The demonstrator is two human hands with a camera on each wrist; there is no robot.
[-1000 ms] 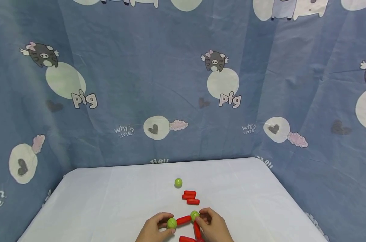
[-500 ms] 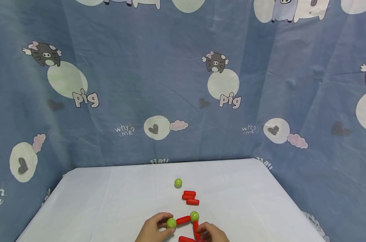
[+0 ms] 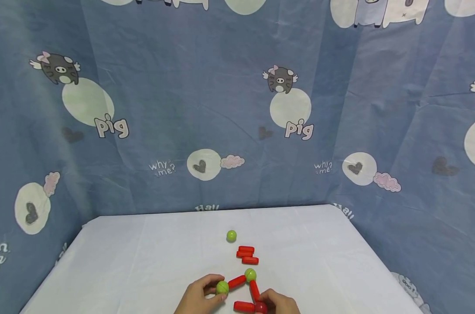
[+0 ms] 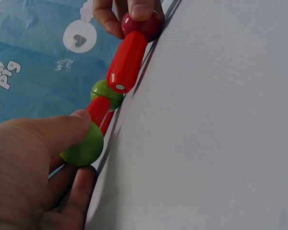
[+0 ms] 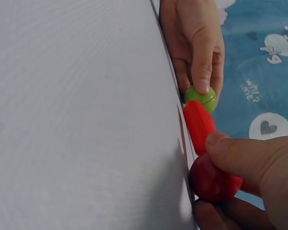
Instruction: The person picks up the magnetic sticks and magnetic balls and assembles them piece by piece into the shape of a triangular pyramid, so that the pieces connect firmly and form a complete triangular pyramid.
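Observation:
A chain of red rods and balls lies near the table's front. My left hand (image 3: 202, 294) pinches a green ball (image 3: 222, 288) at one end. From it a red rod (image 3: 237, 282) runs to a second green ball (image 3: 250, 274) at the corner. Another red rod (image 3: 254, 290) leads from that corner to a dark red ball (image 3: 261, 307), which my right hand (image 3: 278, 302) holds between thumb and fingers. A third red rod (image 3: 244, 306) sticks out leftward from the dark red ball. Its free end shows a silvery disc in the left wrist view, apart from the left hand's green ball.
Farther back on the white table (image 3: 151, 253), several loose red rods (image 3: 247, 254) lie side by side. A loose green ball (image 3: 231, 236) sits behind them. A blue printed cloth (image 3: 229, 131) hangs around the table's far side.
My right hand has left the corner green ball and come nearer to me, onto the dark red ball. The corner ball has shifted slightly away from me. My left hand keeps its hold.

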